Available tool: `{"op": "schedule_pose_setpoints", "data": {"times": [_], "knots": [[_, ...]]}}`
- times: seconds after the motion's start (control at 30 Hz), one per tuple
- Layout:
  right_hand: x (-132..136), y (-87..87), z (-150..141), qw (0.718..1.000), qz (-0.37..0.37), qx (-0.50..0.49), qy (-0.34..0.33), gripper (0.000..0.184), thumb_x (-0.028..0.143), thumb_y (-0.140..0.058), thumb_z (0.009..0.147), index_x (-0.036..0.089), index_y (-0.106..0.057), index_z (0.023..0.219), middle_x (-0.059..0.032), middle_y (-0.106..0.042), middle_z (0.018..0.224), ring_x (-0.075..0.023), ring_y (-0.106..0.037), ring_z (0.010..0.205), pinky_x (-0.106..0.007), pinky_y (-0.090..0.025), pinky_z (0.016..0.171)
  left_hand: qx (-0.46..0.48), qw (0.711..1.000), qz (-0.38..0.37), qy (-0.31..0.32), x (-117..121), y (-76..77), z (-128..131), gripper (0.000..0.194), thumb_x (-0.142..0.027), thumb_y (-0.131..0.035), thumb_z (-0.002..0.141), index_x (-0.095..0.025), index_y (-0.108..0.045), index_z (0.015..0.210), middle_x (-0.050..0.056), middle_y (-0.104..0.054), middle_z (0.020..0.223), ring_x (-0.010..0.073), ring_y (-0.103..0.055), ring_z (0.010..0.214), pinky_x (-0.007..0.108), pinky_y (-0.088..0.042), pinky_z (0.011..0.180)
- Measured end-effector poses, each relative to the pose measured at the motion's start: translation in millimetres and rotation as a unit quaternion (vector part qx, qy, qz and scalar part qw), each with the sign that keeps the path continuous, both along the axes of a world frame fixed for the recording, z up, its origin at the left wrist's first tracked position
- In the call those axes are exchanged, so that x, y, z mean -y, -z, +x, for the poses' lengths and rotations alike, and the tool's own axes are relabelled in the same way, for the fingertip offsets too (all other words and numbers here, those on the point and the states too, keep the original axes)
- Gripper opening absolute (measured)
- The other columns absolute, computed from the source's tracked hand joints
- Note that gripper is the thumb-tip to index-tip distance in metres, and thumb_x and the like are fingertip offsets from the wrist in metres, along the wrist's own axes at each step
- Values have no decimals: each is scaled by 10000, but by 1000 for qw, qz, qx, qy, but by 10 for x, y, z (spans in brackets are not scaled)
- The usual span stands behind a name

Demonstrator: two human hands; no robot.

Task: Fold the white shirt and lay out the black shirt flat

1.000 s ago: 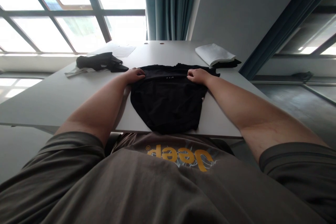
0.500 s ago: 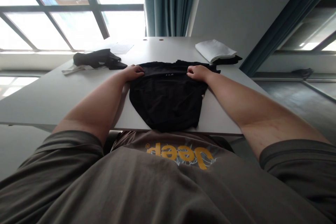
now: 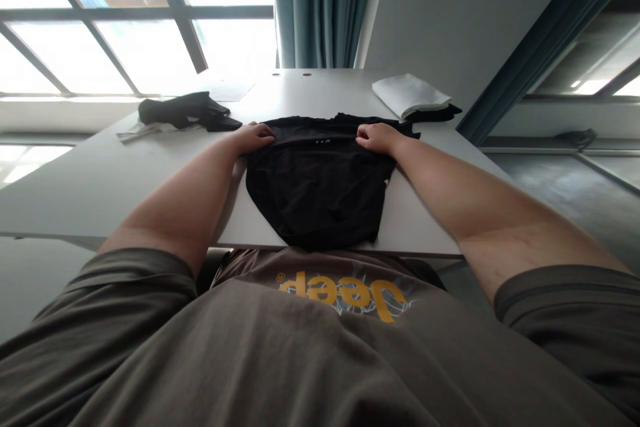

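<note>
A black T-shirt (image 3: 320, 190) lies spread on the white table in front of me, its lower end reaching the near edge. Small pale marks show near its upper middle. My left hand (image 3: 254, 137) is closed on the shirt's upper left part, fingers curled into the cloth. At the upper right, my right hand (image 3: 377, 138) pinches the fabric between thumb and fingers. The cloth between both hands forms a slight ridge across the shirt.
Crumpled dark clothing (image 3: 183, 111) with a white piece under it lies at the left on the white table (image 3: 125, 180). A folded white cloth (image 3: 410, 95) rests on a black one at the back right. Behind stands a teal curtain (image 3: 323, 7).
</note>
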State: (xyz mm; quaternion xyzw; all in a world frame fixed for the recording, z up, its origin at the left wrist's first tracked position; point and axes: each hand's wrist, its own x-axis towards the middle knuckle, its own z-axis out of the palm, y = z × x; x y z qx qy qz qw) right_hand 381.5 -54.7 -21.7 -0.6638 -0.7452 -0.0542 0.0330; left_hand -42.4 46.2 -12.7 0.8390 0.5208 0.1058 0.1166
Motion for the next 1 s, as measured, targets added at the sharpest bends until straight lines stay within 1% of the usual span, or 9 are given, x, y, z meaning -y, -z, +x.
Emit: {"op": "schedule_pose_setpoints", "data": {"times": [0.2,0.4,0.63,0.87,1.0], "knots": [[-3,-5,2,1000,-2,-3,2,325,371,-615,1076,200,-826,1256,-121,-852,1208,-314,-774,1104,-352,-525,918,-4,1000,1,-3,0,0,1,594,-542,-721,947,-337,-806,1498,114,-670,1441,344,-689,1340,416,-521,1257],[8,-13,-10,1000,0,-2,1,316,372,-613,1073,213,-825,1246,-110,-854,1197,-309,-771,1096,-350,-526,916,-7,1000,1,-7,23,-13,10,617,-566,-706,952,-319,-805,1509,115,-657,1458,331,-691,1338,372,-517,1255],[54,-40,-35,1000,-4,-7,9,312,366,-613,1079,211,-819,1256,-114,-851,1209,-311,-773,1098,-350,-520,906,-6,1000,3,-8,21,-13,11,600,-577,-727,943,-335,-813,1486,111,-670,1448,348,-695,1328,405,-537,1239],[48,-40,-42,1000,-6,7,5,332,373,-588,1089,201,-810,1267,-120,-850,1214,-311,-774,1102,-351,-520,895,0,1000,5,-2,-14,7,-2,599,-569,-730,936,-334,-819,1480,121,-686,1430,347,-701,1316,427,-530,1256],[33,-27,-30,1000,-2,0,5,331,378,-607,1070,210,-824,1256,-119,-854,1202,-318,-772,1095,-357,-527,905,-6,1000,5,-6,20,-13,9,612,-602,-727,945,-330,-818,1485,118,-681,1437,348,-696,1325,406,-539,1242]]}}
